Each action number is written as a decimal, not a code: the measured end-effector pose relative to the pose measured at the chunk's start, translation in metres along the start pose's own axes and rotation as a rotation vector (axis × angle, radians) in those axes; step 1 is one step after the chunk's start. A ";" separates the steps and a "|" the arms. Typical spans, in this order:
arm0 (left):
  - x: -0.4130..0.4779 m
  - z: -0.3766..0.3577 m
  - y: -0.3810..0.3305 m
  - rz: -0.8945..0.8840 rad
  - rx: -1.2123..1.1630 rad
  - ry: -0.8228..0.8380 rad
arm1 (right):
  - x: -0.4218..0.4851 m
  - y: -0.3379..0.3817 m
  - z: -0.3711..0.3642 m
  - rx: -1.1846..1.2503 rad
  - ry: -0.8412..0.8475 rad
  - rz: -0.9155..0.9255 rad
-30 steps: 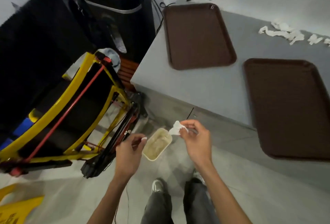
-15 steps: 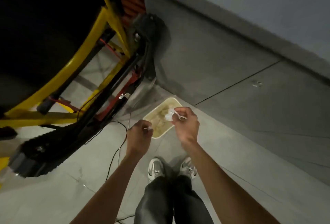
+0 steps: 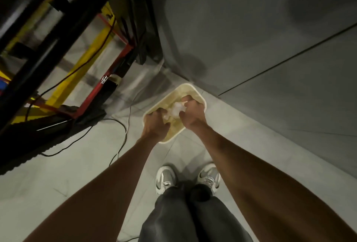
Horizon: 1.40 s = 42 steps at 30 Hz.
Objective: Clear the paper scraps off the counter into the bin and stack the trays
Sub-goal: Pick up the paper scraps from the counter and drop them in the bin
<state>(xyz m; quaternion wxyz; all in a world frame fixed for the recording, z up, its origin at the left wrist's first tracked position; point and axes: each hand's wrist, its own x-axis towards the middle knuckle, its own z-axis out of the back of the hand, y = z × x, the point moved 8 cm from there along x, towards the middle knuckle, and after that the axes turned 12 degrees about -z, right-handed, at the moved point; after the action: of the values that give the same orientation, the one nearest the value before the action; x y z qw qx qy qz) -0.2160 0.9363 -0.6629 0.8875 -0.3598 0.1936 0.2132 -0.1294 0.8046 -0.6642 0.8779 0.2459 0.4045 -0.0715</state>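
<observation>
Both grips are narrow: right hand (image 3: 193, 114) and left hand (image 3: 156, 125) curl fingers round one wad of paper scraps (image 3: 176, 109), held between them at frame centre, directly above the cream bin (image 3: 195, 89) on the floor; letting go should drop it straight in

No legible text, label, brand or number is showing anywhere in the head view. A small pale tag (image 3: 104, 79) is sitting on the red frame bar (image 3: 91, 97); any marking on it is blurring beyond reading.
</observation>
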 end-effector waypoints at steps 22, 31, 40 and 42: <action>-0.307 0.345 -0.335 -0.455 -0.193 -0.296 | -0.484 0.121 0.350 0.302 -0.447 0.363; -0.352 0.375 -0.491 -0.664 -0.098 -0.300 | -0.571 0.066 0.479 0.445 -0.714 0.390; -0.297 0.314 -0.611 -0.718 -0.162 -0.254 | -0.539 -0.048 0.597 0.507 -0.827 0.288; -0.277 0.296 -0.631 -0.680 -0.180 -0.248 | -0.521 -0.066 0.626 0.492 -0.817 0.266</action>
<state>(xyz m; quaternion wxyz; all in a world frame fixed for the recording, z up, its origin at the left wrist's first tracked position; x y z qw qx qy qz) -0.0636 0.6731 0.0230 0.8891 -0.4517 -0.0654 -0.0355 -0.0735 0.4024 0.0452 0.8823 0.4470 -0.0364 -0.1429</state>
